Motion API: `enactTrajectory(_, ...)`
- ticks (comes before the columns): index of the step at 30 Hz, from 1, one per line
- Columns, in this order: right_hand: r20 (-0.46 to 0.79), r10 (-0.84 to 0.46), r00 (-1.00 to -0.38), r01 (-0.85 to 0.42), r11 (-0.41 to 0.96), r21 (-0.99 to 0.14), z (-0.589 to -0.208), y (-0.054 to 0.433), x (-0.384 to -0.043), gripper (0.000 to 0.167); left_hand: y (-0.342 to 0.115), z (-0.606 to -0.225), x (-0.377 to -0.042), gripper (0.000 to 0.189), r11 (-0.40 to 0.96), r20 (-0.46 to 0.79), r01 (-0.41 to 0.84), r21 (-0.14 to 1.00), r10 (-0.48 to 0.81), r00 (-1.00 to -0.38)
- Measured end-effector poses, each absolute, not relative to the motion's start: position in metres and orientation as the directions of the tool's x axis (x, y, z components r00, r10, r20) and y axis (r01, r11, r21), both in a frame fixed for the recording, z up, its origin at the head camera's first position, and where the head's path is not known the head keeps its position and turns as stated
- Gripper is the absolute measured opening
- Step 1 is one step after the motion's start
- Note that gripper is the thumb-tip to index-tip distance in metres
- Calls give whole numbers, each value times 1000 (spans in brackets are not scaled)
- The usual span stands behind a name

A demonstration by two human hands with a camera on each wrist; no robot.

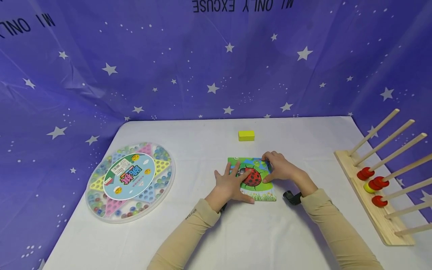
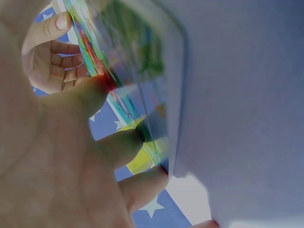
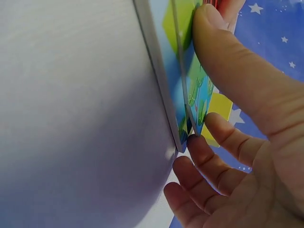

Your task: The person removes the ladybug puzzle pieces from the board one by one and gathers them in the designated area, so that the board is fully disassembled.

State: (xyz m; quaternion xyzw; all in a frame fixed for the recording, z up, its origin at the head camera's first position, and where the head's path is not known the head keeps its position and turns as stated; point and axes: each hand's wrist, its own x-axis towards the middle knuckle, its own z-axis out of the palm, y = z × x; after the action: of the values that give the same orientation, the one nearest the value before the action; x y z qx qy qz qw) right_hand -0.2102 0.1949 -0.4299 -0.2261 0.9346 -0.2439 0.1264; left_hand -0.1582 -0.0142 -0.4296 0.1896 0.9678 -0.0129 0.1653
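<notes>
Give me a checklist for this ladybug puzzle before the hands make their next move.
1. Left hand on the ladybug puzzle: ok, spread over its face.
2. Right hand at the puzzle's far right corner: ok, thumb on the face, fingertips by the edge.
3. Corner piece flush with the board: not ok, it seems slightly raised, with a narrow gap showing.
4. All pieces in place: cannot tell, the hands cover part of the picture.
5. Yellow block out of the way: ok, apart beyond the puzzle.
6. Marble game out of the way: ok, well left of both hands.
</notes>
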Motion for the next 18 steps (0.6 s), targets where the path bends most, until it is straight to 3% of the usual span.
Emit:
enactTrajectory(7, -136, -491, -860, -343, 755, -558, -431, 195, -211, 69, -13, -431, -160, 101, 929, -327, 368, 45, 361, -873)
enactTrajectory(18, -118, -496, -860, -339, 728, -596, -432, 200, -213, 56, -12, -431, -161, 102, 931, -341, 363, 33, 352, -872)
